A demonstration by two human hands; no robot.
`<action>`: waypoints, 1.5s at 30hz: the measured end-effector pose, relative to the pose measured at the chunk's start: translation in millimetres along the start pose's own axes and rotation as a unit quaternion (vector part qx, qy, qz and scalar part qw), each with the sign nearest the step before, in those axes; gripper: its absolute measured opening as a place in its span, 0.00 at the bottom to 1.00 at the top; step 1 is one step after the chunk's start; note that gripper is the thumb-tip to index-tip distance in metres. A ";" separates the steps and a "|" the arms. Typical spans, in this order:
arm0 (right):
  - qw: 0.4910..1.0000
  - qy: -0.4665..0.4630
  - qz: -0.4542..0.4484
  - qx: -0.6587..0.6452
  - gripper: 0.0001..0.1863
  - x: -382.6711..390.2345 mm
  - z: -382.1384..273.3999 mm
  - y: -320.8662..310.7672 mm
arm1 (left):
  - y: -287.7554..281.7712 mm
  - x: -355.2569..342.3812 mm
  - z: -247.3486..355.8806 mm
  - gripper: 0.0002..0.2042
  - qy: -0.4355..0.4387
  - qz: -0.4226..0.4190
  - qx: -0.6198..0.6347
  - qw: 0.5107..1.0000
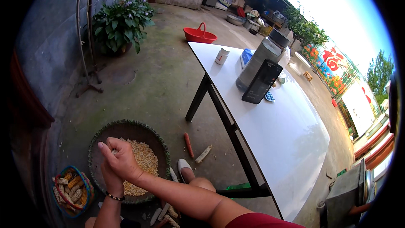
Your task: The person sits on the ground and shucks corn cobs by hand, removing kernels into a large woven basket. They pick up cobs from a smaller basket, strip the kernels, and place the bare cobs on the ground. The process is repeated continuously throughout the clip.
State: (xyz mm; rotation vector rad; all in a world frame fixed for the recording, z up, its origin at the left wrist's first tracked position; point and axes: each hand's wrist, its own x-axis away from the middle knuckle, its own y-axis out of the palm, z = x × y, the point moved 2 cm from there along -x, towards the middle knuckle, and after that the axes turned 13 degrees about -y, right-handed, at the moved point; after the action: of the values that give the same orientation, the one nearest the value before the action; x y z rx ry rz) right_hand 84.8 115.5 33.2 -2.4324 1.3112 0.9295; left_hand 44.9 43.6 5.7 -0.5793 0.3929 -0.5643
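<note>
My hands are pressed together above a round, dark woven basket (98, 143) with a green-bound rim. Loose corn kernels (145, 160) lie heaped inside it. My right hand (123, 157) is closed, its fingers curled against the left. Below and behind it my left hand (110, 178), with a beaded bracelet at the wrist, is closed too and partly covered. A small pale bit between the fingers looks like a corn cob; most of it is hidden. Beside the big basket, at the lower left, stands a small colourful basket (87, 185) of corn cobs (76, 195).
Bare cobs (203, 154) lie on the concrete floor near my shoe (184, 169), and more lie at the lower edge. A white table (278, 143) stands right, bearing a phone (262, 82), a large jar and a small bottle (222, 56). Farther off are a red basket (200, 37) and a potted plant (120, 27).
</note>
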 end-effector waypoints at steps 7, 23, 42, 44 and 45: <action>0.997 -0.054 -0.058 0.015 0.17 2.4 -8.1 4.1 | 9.0 0.7 -39.2 0.11 -0.100 -0.065 0.237 0.964; 0.986 -0.128 -0.104 0.033 0.15 13.3 -18.4 13.2 | 21.3 -14.3 -66.6 0.12 -0.195 -0.148 0.430 0.869; 0.988 -0.116 -0.088 0.051 0.16 12.2 -13.6 19.9 | 5.6 -7.0 -39.1 0.22 -0.064 -0.068 0.284 0.954; 0.988 -0.116 -0.096 0.045 0.16 12.6 -14.9 20.5 | 5.3 -8.0 -36.3 0.24 -0.141 -0.111 0.369 0.912; 0.989 -0.104 -0.099 0.033 0.15 12.7 -14.7 20.6 | 5.6 -10.2 -34.6 0.24 -0.171 -0.113 0.420 0.884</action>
State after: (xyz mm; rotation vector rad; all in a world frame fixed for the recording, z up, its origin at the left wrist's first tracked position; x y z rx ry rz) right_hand 79.4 88.2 38.5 -2.2923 0.9926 1.0365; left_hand 22.1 39.6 -22.4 0.1284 -0.2729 -0.7715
